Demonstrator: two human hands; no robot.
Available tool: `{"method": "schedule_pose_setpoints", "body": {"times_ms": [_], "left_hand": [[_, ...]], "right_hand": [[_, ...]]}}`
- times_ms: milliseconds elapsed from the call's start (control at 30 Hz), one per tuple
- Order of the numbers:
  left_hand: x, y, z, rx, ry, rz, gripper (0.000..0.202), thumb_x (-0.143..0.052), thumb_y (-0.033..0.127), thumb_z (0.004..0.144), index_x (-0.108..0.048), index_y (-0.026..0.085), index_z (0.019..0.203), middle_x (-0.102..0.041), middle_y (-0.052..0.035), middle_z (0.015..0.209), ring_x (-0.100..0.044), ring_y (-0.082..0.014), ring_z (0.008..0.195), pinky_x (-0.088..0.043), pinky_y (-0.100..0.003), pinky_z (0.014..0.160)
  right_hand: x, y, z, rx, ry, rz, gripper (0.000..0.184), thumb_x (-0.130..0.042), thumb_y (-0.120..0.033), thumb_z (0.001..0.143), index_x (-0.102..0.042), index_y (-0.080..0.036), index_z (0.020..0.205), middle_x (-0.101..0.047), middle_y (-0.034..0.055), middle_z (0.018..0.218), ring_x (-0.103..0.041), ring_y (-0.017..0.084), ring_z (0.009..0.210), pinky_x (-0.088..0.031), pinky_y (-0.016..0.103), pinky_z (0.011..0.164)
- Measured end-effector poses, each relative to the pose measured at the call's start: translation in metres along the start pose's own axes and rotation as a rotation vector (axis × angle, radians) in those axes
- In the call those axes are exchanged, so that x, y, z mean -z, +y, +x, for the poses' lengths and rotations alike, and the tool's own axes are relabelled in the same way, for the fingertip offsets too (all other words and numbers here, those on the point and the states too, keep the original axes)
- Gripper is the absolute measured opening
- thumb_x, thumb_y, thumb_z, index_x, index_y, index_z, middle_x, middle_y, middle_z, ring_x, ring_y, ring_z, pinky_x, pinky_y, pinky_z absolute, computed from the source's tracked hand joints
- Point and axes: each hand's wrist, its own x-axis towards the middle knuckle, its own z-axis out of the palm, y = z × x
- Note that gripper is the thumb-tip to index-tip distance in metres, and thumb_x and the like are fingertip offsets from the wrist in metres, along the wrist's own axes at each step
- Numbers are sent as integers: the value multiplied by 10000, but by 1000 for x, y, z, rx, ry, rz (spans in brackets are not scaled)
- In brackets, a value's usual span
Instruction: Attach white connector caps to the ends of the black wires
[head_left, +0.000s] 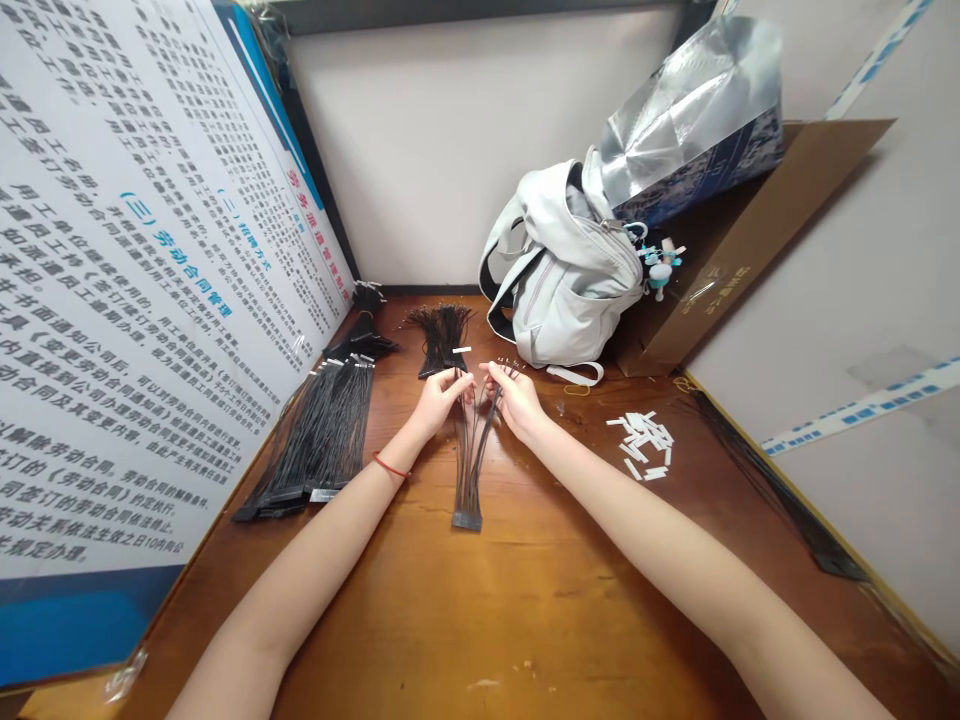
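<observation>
A bundle of thin black wires (471, 460) lies along the wooden table (525, 600), its black connector at the near end. My left hand (439, 398) and my right hand (514, 398) pinch the far loose ends of this bundle, fingers closed on the wires. A small white tag sits on the wires near my left fingertips. A red string circles my left wrist.
Finished black wire bundles (322, 440) lie at the left, more wires (442, 335) at the back. Small white labels (643, 442) lie at the right. A grey backpack (562, 280), a silver bag (697, 115) and a cardboard box (735, 250) fill the back right. A printed board (135, 280) leans on the left.
</observation>
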Motion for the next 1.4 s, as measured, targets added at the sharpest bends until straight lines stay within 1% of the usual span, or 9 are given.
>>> {"method": "schedule_pose_setpoints", "body": {"times_ms": [67, 133, 233, 333, 467, 633, 733, 1100, 1400], "left_hand": [[1, -3, 2, 49, 74, -64, 331, -631, 450, 712, -585, 135, 802, -610, -21, 622, -552, -109, 551, -436, -230, 569], [2, -6, 5, 86, 172, -131, 377, -619, 422, 738, -535, 144, 977, -653, -40, 702, -601, -125, 603, -460, -241, 603], [4, -10, 7, 79, 277, -179, 401, -612, 356, 756, -461, 162, 1073, -678, -53, 774, -638, -140, 660, -482, -259, 638], [4, -12, 6, 36, 273, -126, 321, -637, 312, 727, -517, 149, 976, -684, -66, 798, -647, -151, 682, -494, -275, 660], [3, -11, 4, -52, 244, 13, 248, -697, 289, 657, -624, 124, 827, -689, -86, 836, -648, -166, 778, -497, -300, 769], [3, -7, 2, -75, 231, 9, 345, -727, 303, 627, -654, 132, 917, -699, -88, 863, -653, -185, 806, -502, -332, 800], [1, -5, 1, -91, 211, -7, 316, -725, 315, 631, -672, 132, 883, -701, -96, 885, -653, -195, 836, -501, -339, 820], [-1, -3, -2, -96, 191, -29, 316, -723, 328, 637, -684, 123, 874, -701, -110, 894, -656, -213, 855, -499, -370, 846], [-1, -1, -2, -103, 174, -13, 297, -723, 319, 636, -688, 131, 863, -701, -104, 909, -657, -207, 859, -506, -355, 840]], "right_hand": [[1, -1, 0, 0, 5, 9, 432, -801, -469, 477, -665, -165, 752, -569, -15, 651, -495, 83, 599, -389, 209, 550], [0, -2, -1, 10, 5, -8, 436, -808, -456, 469, -663, -169, 763, -600, -4, 695, -513, 89, 630, -387, 207, 556], [-2, 0, -3, 73, 27, -63, 393, -805, -437, 485, -643, -168, 721, -607, -4, 679, -519, 99, 623, -391, 221, 566], [-4, 2, -4, 145, 47, -115, 347, -795, -420, 511, -631, -167, 683, -602, -9, 641, -511, 104, 603, -399, 237, 585], [-3, 5, -5, 185, 26, -179, 312, -752, -436, 578, -650, -165, 695, -599, -10, 628, -489, 99, 573, -398, 239, 578], [-3, 8, -6, 196, -5, -227, 300, -743, -431, 588, -653, -165, 692, -624, 5, 682, -543, 124, 650, -436, 257, 650], [-5, 9, -8, 208, -16, -250, 294, -754, -409, 569, -649, -160, 683, -638, 17, 710, -566, 140, 686, -452, 274, 693], [-6, 8, -9, 185, -18, -273, 264, -736, -386, 575, -639, -157, 663, -629, 17, 685, -555, 137, 643, -464, 274, 656], [-7, 9, -10, 201, 7, -244, 233, -724, -362, 586, -634, -159, 657, -618, 12, 684, -548, 132, 652, -456, 268, 669]]}}
